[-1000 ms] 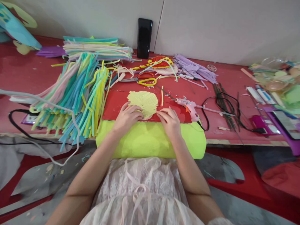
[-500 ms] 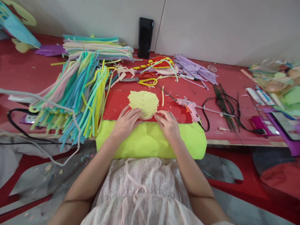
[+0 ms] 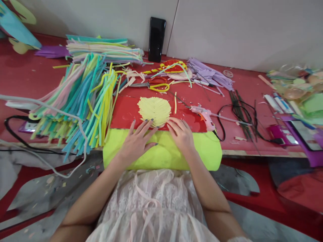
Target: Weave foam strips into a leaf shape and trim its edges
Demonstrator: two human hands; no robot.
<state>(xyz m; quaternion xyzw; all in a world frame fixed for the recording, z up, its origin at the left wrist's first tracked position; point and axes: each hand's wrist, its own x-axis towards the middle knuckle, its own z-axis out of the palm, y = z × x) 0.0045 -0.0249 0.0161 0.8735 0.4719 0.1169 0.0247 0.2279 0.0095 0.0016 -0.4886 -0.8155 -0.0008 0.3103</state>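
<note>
A pale yellow leaf-shaped piece [image 3: 154,108], built of slanting fuzzy strips meeting along a middle line, lies on a red board [image 3: 123,112]. Over its lower left edge, my left hand [image 3: 137,141] is open, its fingers spread and fingertips touching the strips. My right hand [image 3: 180,134] has bent, closed fingers, with the tips at the leaf's lower right edge; the thumb is mostly hidden. Just right of the leaf lies a short pale yellow strip [image 3: 175,102]. A pink glue gun [image 3: 205,116] rests on the board's right side.
Bundles of coloured pipe cleaners [image 3: 83,90] crowd the left. Behind the board are yellow-handled scissors [image 3: 158,87], purple pipe cleaners [image 3: 209,74] and an upright black phone [image 3: 156,39]. A black cable [image 3: 222,124] curls at right. Lime green cloth [image 3: 161,151] covers the front edge.
My left hand has drawn back slightly toward me and its fingers have spread, with the thumb now out to the side. My right hand stays at the leaf's edge.
</note>
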